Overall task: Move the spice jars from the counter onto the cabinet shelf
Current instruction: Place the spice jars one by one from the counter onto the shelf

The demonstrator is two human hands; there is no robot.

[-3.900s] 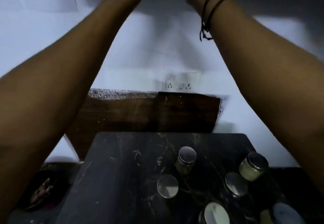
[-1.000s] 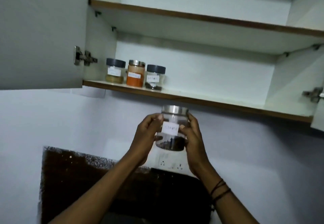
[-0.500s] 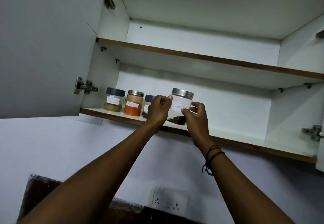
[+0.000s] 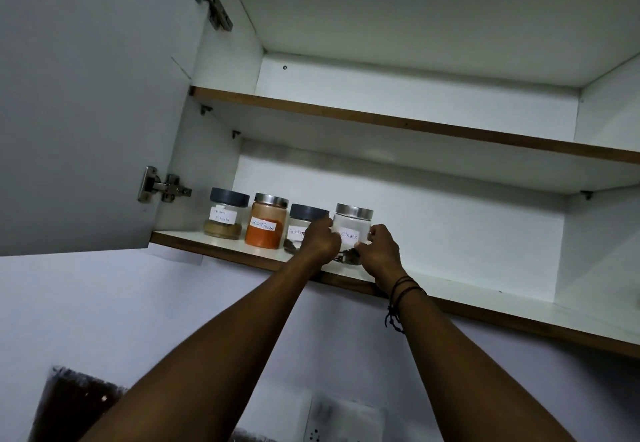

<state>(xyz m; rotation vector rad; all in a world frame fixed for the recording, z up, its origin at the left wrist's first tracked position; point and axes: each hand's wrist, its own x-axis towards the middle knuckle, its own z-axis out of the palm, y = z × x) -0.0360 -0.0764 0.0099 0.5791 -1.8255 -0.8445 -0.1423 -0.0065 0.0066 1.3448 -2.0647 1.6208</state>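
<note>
There are four jars in one row on the lowest shelf (image 4: pixel 450 294): a dark-lid jar (image 4: pixel 224 214) with brown powder, a steel-lid jar (image 4: pixel 266 221) with orange powder, a second dark-lid jar (image 4: pixel 301 225), and a second steel-lid jar (image 4: pixel 353 225) marked "Cloves". So two lids are dark and two are steel. Each of the four jars has one white label.

Two hands are in view, the left hand (image 4: pixel 320 239) and the right hand (image 4: pixel 379 251), one on each side of the "Cloves" jar.

The cabinet shows three shelf boards. Two hinges (image 4: pixel 162 185) sit on the one open door (image 4: pixel 86 95). One wall socket (image 4: pixel 341 421) is below.
</note>
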